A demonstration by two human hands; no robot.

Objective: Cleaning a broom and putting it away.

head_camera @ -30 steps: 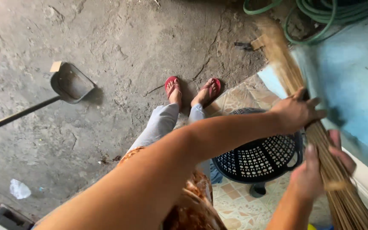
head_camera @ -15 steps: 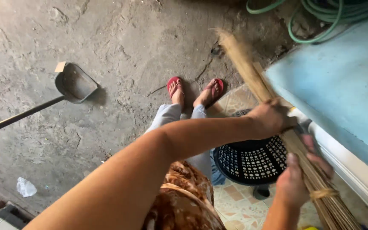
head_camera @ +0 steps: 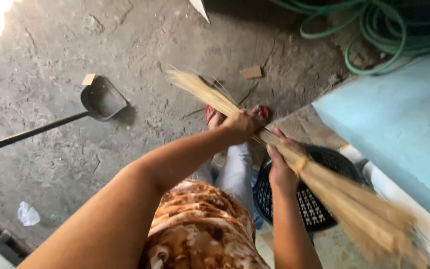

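1. While both hands grip it, a stick broom (head_camera: 274, 144) of pale straw-coloured sticks lies slanted across the view, thin tips up-left over the concrete floor (head_camera: 51, 149), thick bound end blurred at lower right.
2. Left hand (head_camera: 240, 124) is closed around the bundle's thinner part, just above the person's feet.
3. Right hand (head_camera: 280, 167) is clamped on the bundle lower down, beside its tie band; the 2 hands sit near each other, not touching.
4. Under the broom stands a dark perforated plastic basket (head_camera: 309, 204) on patterned tile.
5. A dustpan (head_camera: 103, 98) with a long dark handle rests on the floor well to the left.
6. Red flip-flops (head_camera: 262, 112) show partly behind the left hand.
7. A green hose (head_camera: 369, 30) coils at top right, above a light blue surface (head_camera: 399, 119).
8. A crumpled white scrap (head_camera: 27, 215) lies at lower left.
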